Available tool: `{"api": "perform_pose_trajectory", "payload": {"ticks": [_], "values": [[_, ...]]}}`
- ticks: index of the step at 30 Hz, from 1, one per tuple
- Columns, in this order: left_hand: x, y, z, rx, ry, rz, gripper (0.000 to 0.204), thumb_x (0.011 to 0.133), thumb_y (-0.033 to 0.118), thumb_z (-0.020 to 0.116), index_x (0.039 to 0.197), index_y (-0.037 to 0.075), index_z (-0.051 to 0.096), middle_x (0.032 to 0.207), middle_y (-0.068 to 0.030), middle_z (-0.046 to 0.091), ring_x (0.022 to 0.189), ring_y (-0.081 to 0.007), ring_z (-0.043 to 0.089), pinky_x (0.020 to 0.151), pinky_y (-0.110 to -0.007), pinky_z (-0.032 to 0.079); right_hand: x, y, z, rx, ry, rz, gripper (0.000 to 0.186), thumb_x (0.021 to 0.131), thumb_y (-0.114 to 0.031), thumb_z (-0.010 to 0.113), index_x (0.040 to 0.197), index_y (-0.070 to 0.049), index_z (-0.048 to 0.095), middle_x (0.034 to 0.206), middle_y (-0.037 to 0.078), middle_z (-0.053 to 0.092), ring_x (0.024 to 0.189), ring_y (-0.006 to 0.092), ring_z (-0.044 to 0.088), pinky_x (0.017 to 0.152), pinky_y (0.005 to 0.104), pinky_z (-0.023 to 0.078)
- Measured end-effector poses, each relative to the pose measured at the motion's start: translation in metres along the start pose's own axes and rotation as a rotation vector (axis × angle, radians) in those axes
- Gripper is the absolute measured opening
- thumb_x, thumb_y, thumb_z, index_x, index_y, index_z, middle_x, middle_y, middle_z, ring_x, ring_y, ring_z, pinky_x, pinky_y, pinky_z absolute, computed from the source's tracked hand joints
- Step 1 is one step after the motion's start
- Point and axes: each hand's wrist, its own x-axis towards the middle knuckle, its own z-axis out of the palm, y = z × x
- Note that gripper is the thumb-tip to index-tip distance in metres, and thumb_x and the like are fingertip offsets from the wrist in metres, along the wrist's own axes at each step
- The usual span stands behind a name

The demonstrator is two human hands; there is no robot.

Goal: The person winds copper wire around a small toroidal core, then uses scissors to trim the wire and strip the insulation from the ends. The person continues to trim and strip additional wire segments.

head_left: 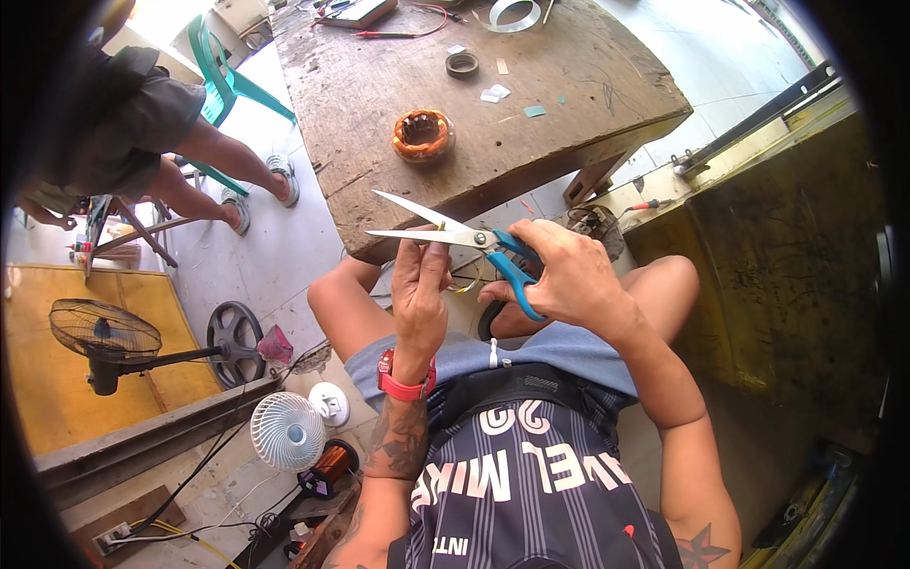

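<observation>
My right hand (573, 275) grips a pair of scissors (482, 238) by their blue handles, fingers in the loops. The blades are spread and point left. Beneath them, my left hand (420, 289) pinches a thin yellowish piece (441, 226) whose tip shows between the blades; its kind is too small to make out. Just past the scissors, a ring-shaped copper coil (424, 137) sits near the front of the wooden table (370, 104), touched by neither hand.
A tape roll (462, 64), pale scraps (494, 93), a green scrap (535, 111) and a white ring (514, 14) lie on the table. At left are a black fan (104, 337), a white fan (287, 431) and a wire spool (329, 467). A person (123, 133) stands by a green chair (216, 76).
</observation>
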Motion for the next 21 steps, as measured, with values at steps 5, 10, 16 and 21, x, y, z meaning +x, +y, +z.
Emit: {"api": "perform_pose_trajectory", "payload": {"ticks": [5,10,16,21], "values": [[0.001,0.000,0.005,-0.048,0.005,0.005,0.015,0.115,0.016,0.052,0.124,0.005,0.058,0.088,0.0049,0.051,0.072,-0.0025,0.040,0.061,-0.021,0.034,0.003,0.008,0.008,0.003,0.022,0.021,0.063,0.081,-0.051,0.090,0.116,-0.003,0.069,0.099,0.015,0.073,0.089,0.0361,0.075,0.077,0.0438,0.060],[0.004,-0.001,0.010,-0.235,0.045,0.023,0.012,0.116,0.018,0.051,0.121,0.008,0.054,0.084,0.0051,0.046,0.068,-0.0025,0.037,0.058,-0.022,0.032,0.001,0.012,0.021,0.036,0.051,0.018,0.060,0.080,-0.044,0.093,0.114,0.000,0.070,0.100,0.017,0.074,0.090,0.0369,0.075,0.078,0.0431,0.060],[0.008,0.006,0.006,-0.224,0.032,-0.084,0.011,0.116,0.019,0.050,0.122,0.009,0.053,0.085,0.0051,0.045,0.066,-0.0027,0.034,0.056,-0.022,0.030,0.000,0.011,0.022,0.025,0.070,0.006,0.057,0.083,-0.045,0.090,0.114,-0.001,0.068,0.099,0.017,0.073,0.090,0.0382,0.075,0.077,0.0459,0.060],[0.005,0.007,0.009,-0.420,0.106,-0.082,0.014,0.115,0.017,0.053,0.128,0.010,0.054,0.089,0.0050,0.050,0.066,-0.0021,0.036,0.057,-0.022,0.031,-0.001,0.010,0.022,0.035,0.072,-0.012,0.053,0.087,-0.047,0.086,0.112,-0.004,0.065,0.094,0.016,0.071,0.087,0.0387,0.074,0.073,0.0479,0.059]]}}
